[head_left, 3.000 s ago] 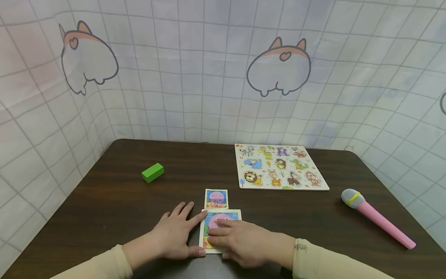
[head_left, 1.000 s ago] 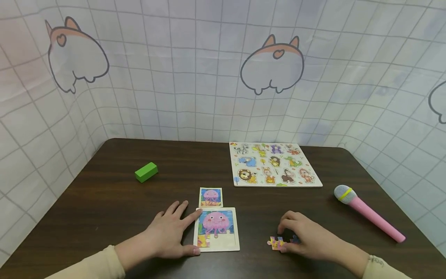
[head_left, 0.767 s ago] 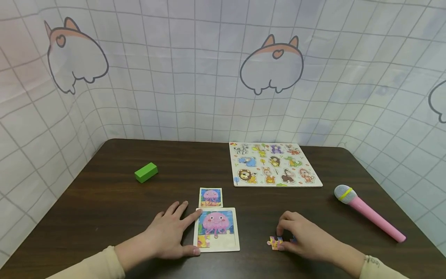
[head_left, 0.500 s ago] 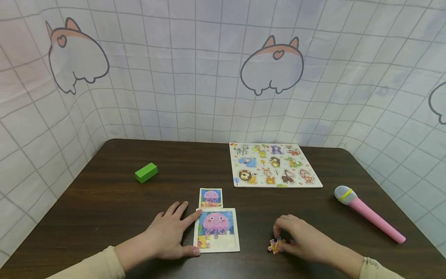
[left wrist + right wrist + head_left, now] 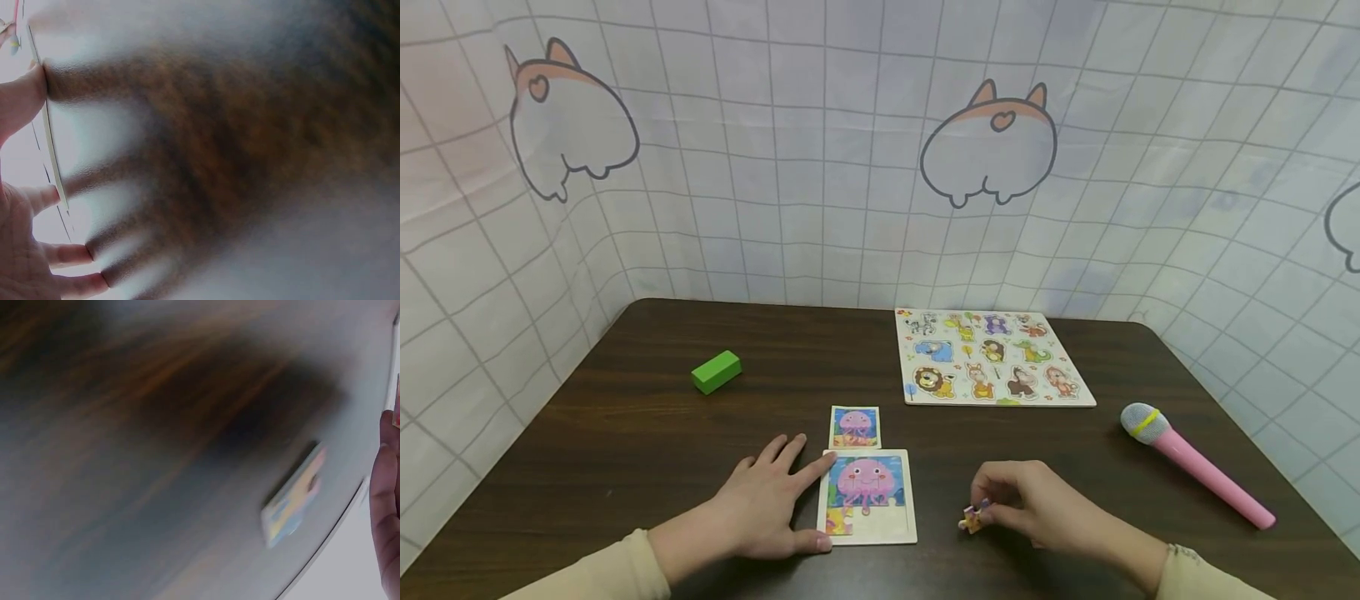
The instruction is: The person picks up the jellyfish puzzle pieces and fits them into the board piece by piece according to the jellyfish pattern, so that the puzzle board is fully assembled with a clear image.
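Note:
My left hand [image 5: 760, 508] lies spread on the table, its index finger and thumb touching the left edge of the square jellyfish puzzle frame [image 5: 912, 500]. In the frame, the pink jellyfish picture fills the upper part, a yellow piece sits at lower left, and the lower right shows bare backing. To the right of the frame, my right hand [image 5: 1037, 508] pinches a small yellow and purple jigsaw piece [image 5: 972, 520] between thumb and fingers. The right wrist view shows another jigsaw piece [image 5: 294, 497] lying on the table; in the head view the right hand hides it.
A small jellyfish picture card [image 5: 854, 427] lies against the frame's far edge. Farther back are a green block [image 5: 717, 372] at left and an animal puzzle board [image 5: 992, 358] at right. A pink toy microphone [image 5: 1198, 467] lies on the right of the dark table [image 5: 625, 417].
My right hand went from over the puzzle frame to the loose pieces at right, pinched one, and has brought it slightly left, tilting it. The left hand stays at the frame's edge.

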The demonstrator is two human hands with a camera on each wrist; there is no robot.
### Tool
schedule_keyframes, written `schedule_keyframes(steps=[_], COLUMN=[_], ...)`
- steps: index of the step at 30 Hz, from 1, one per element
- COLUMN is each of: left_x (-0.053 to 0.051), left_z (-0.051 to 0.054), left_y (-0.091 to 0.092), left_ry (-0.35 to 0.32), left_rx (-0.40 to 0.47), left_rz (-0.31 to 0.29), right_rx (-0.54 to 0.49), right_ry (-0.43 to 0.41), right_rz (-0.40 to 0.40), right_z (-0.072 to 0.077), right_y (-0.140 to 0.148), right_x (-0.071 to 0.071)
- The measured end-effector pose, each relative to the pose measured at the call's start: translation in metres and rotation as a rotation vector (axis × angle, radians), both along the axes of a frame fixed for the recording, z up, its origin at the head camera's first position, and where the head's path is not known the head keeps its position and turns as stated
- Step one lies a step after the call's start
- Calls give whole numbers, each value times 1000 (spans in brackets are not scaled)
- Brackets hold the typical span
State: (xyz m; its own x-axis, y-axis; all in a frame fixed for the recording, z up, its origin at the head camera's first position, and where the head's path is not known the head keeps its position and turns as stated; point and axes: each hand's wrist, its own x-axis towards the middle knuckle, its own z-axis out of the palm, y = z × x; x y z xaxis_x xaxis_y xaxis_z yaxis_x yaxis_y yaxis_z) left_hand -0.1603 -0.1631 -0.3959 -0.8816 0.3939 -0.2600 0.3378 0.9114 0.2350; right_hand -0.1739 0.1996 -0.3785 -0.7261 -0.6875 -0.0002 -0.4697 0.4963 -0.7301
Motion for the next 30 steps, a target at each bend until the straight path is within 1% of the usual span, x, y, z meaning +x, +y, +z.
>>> schedule_keyframes(steps=[4,6,9,12,15,18,23,26,30], left_x=[0,0,0,0,1,1,1,2,4], left_z=[-1,-1,-1,-1,-1,0,0,0,-1], left_y=[-1,-1,-2,-2,-2,-2,-1,-1,-2], left_ry=[2,2,2,6,11,14,17,19,23], left_rx=[0,0,0,1,2,1,3,7,14], left_rz=[-3,-3,-5,-6,-3,-1,4,7,7], right_rx=[-7,-30,-74,-113,-125,-111,-82,-67,-43], right_ry=[-91,-161,-255,-328,-351,-347,-364,-392,-405], right_rz=[-92,-137,-178,-186,-171,-165,-199,-211,-220], right_z=[6,7,7,6,4,2,0,-2,-6], right_y=[-18,-29,-45,-60,-76,-90,-108,-116,-123], right_x=[-5,-9,-13,-15,-15,-13,-11,-10,-9])
